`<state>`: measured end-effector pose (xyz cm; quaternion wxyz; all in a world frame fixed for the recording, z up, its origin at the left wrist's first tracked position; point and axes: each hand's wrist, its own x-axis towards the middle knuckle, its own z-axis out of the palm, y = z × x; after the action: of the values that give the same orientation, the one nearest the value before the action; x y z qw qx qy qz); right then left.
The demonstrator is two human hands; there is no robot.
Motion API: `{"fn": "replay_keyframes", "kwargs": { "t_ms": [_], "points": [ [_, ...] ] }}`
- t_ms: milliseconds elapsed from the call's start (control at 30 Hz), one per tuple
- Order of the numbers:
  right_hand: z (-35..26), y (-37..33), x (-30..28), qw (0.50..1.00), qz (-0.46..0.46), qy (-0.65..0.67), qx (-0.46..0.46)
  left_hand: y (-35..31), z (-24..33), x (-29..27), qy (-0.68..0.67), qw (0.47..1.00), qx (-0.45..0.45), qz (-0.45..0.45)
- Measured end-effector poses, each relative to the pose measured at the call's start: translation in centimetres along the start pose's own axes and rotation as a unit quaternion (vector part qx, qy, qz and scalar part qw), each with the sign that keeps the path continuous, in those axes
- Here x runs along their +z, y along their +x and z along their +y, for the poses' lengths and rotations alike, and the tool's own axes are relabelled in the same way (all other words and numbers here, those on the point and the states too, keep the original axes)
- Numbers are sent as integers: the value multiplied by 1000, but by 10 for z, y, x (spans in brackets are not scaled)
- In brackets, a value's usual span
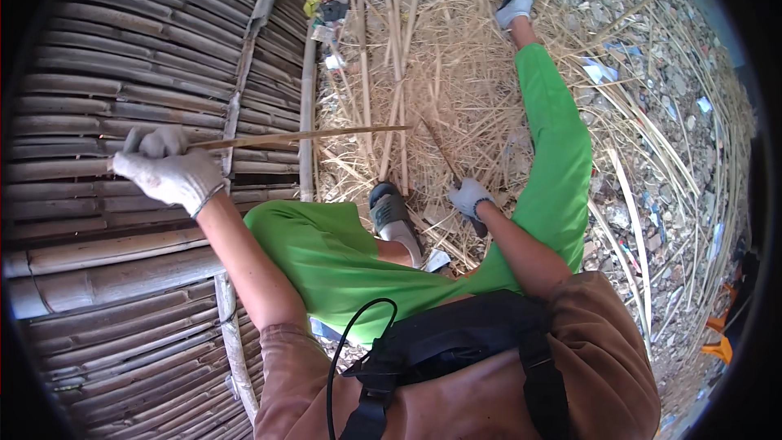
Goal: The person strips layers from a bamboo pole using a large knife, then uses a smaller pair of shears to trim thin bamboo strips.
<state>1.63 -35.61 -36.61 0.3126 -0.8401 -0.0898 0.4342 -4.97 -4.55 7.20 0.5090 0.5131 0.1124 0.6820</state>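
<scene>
My left hand (173, 165), in a pale work glove, is raised at the left with its fingers wrapped round a long thin bamboo strip (322, 134). The strip reaches rightward, nearly level, and its far end shows near the middle of the view. Lower and to the right, my gloved right hand (471, 195) is closed on the dark handle of a knife (442, 149). Its narrow blade points up and to the left, with the tip close to the strip's far end. I cannot tell whether blade and strip touch. The handle's butt sticks out below my right hand.
A slatted bamboo wall (122, 122) fills the left side. Bamboo shavings (456, 73) and several long poles (397, 41) cover the ground ahead. My legs in green trousers (554, 147) are spread around the work. Split strips (631, 228) lie over rubble at the right.
</scene>
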Motion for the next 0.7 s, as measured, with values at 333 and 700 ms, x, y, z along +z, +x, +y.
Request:
{"fn": "replay_keyframes", "kwargs": {
  "t_ms": [333,700],
  "points": [
    [-5,-5,-3,999,-20,48,16,7,-3,-11,-54,997,-26,-39],
    [-4,-6,-4,998,-22,51,26,5,0,-8,-69,996,-38,-47]
  ]
}}
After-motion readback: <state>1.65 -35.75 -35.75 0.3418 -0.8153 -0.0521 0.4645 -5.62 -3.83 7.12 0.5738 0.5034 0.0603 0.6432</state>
